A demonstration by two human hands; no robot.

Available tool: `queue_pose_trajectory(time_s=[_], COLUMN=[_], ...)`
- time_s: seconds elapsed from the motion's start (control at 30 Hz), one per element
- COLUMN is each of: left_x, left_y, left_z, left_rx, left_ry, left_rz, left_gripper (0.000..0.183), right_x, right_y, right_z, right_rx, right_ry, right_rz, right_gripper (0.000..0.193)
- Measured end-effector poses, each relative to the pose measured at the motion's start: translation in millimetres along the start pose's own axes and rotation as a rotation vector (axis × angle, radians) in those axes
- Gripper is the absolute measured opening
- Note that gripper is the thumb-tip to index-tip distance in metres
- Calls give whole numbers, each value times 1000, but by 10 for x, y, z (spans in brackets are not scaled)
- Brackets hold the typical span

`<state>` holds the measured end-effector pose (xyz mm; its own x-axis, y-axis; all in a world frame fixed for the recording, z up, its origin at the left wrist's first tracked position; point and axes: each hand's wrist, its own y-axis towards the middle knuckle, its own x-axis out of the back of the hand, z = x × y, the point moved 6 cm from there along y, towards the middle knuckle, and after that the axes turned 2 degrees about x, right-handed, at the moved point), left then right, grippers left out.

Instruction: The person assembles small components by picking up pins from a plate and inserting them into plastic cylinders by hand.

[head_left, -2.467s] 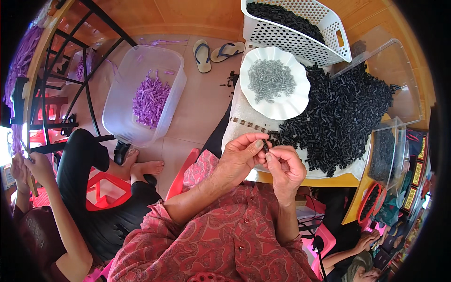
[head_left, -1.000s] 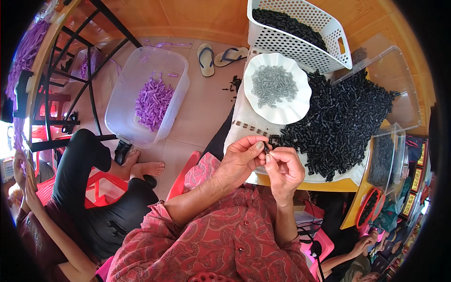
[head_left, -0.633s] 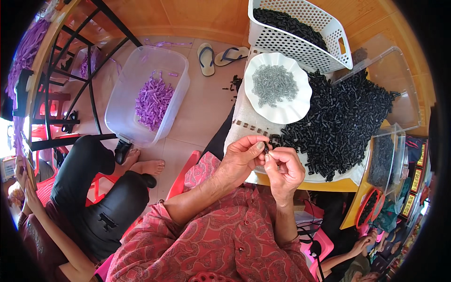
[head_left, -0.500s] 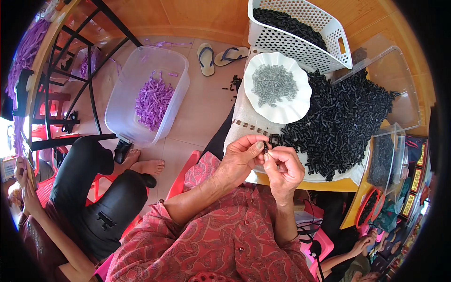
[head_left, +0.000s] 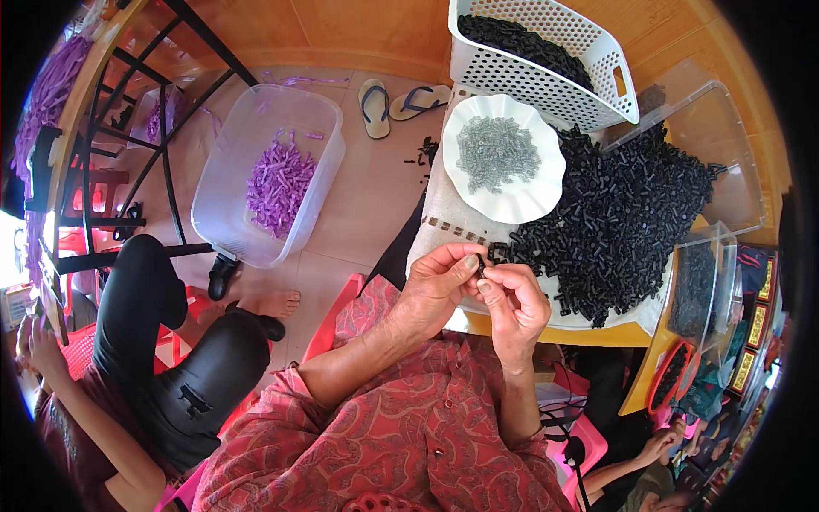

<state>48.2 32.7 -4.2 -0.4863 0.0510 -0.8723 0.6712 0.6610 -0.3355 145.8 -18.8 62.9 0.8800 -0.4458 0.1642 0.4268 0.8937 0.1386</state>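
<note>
My left hand and my right hand meet at the near edge of the table. Between their thumbs and fingertips they pinch a small black plastic piece, mostly covered by the fingers. Just beyond the hands spreads a big heap of similar black pieces on a pale towel. A white wavy-rimmed plate stands on the towel, holding a pile of small clear pieces.
A white perforated basket of black pieces stands at the back. Clear boxes line the right side. On the floor lie a plastic tub with purple strips and a pair of flip-flops. A person sits at left, another at lower right.
My hands stay almost in place, with a slight shift of the right fingers around the piece. The person at left has moved a leg and their hands.
</note>
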Motion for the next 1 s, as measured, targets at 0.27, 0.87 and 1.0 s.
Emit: queue_pose_trajectory(time_s=[0.27, 0.87, 1.0], left_x=[2, 23, 49], left_y=[-3, -2, 14], left_z=[-6, -2, 15], left_rx=[11, -9, -30], left_ry=[-24, 11, -9], left_rz=[-6, -6, 8], left_gripper=[19, 21, 21], right_x=[5, -72, -41], right_y=[20, -1, -19], right_z=[-5, 192, 120], right_rx=[-2, 230, 178], right_ry=[-8, -380, -306], right_rz=[-10, -67, -55], right_gripper=[10, 17, 16])
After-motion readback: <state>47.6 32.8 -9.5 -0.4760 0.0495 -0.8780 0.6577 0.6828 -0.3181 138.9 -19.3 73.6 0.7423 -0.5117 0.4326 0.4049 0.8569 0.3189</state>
